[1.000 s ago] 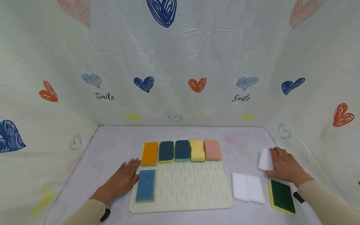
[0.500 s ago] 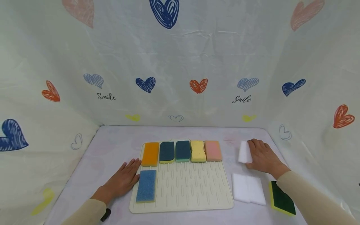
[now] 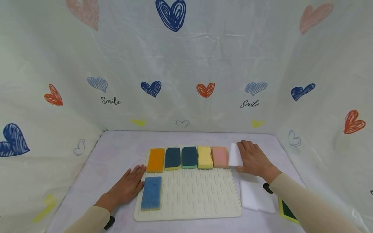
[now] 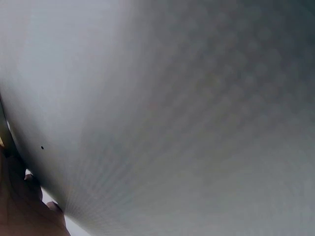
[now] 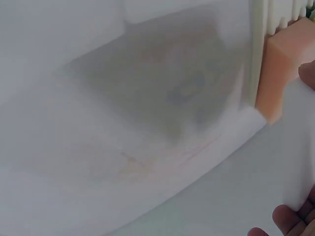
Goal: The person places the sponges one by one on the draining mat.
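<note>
My right hand (image 3: 255, 159) grips a white sponge (image 3: 234, 155) at the top right corner of the cream ribbed mat (image 3: 195, 195). In the right wrist view the white sponge (image 5: 298, 132) sits between thumb and fingers, close beside the pink sponge (image 5: 273, 91); whether they touch I cannot tell. Flat on the table at the mat's left edge lies my left hand (image 3: 126, 186), its fingers straight, near the blue sponge (image 3: 151, 193). Along the mat's far edge runs a row: an orange sponge (image 3: 155, 160), two dark blue-topped sponges, a yellow sponge (image 3: 205, 158) and the pink one.
More white sponges (image 3: 253, 195) lie side by side right of the mat. A green-and-yellow sponge (image 3: 287, 213) is partly hidden under my right forearm. A white curtain (image 3: 186, 64) printed with hearts hangs behind and at both sides of the table.
The right hand has carried the white sponge leftward across the table, from the far right to beside the pink sponge. My left hand has stayed in place.
</note>
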The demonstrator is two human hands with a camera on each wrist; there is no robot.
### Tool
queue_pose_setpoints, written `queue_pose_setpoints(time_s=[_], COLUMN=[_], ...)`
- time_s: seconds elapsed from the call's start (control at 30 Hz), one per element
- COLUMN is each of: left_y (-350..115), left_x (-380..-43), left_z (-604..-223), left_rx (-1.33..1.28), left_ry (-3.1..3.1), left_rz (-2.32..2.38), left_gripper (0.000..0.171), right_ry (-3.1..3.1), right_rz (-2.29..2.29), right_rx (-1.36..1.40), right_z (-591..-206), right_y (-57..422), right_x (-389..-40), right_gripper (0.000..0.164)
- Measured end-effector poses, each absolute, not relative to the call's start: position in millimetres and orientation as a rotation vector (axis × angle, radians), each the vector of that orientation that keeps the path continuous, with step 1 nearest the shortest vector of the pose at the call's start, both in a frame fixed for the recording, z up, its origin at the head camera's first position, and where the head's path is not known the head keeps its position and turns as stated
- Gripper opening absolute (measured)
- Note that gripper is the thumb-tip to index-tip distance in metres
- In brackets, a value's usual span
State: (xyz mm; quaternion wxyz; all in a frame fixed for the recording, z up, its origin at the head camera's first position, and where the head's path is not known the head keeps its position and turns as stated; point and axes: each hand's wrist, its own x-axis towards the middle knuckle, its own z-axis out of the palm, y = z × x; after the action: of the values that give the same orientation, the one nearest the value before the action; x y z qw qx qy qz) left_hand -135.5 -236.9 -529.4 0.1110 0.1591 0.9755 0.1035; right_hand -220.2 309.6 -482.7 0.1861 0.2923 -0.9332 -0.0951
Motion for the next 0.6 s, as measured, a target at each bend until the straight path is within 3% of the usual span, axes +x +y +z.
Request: queue_pose_setpoints(time_s=[0.6], left_y=[-237.2], left_x=[-134.2], left_z=[-527.2], left_rx=[0.460], left_ry=[2.853], left_rz=[0.325], left_gripper=[0.068], right_ry=[-2.570], right_rz=[-0.349], right_rx=[0.933], right_z=[-470.0], right_y=[245.1], right_x=[-210.1], right_gripper=[0.100])
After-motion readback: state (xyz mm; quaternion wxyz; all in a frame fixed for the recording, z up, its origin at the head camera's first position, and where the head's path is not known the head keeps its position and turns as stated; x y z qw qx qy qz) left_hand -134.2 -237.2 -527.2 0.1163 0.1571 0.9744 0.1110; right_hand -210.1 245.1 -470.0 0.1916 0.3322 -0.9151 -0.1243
